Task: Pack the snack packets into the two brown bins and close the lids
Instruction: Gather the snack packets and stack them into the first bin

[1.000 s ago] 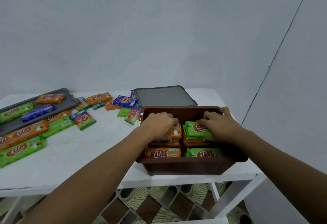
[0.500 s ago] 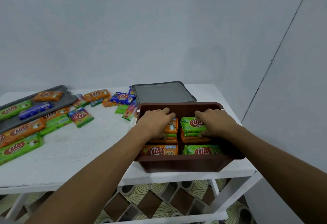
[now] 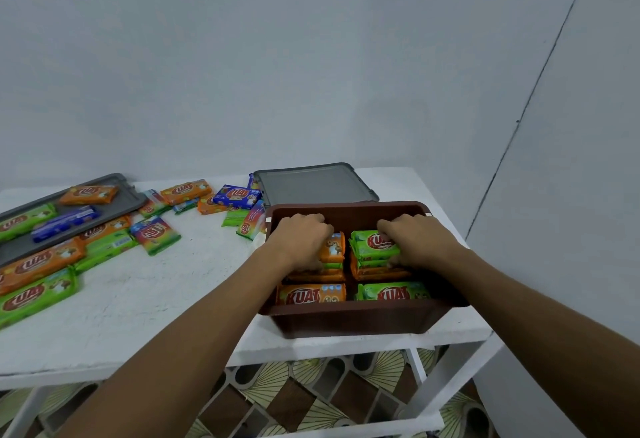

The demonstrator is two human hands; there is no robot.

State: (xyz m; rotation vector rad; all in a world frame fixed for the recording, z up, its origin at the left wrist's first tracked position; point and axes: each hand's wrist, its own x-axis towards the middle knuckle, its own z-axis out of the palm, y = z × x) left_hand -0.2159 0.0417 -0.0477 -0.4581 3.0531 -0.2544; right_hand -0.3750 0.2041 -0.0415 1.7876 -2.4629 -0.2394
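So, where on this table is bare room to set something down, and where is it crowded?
Free: the table, front middle, between the green packets at left and the brown bin. Crowded: left around the flat grey lid, back beside the rear grey lid. In the bin, left hand grips orange stack, right hand green stack.
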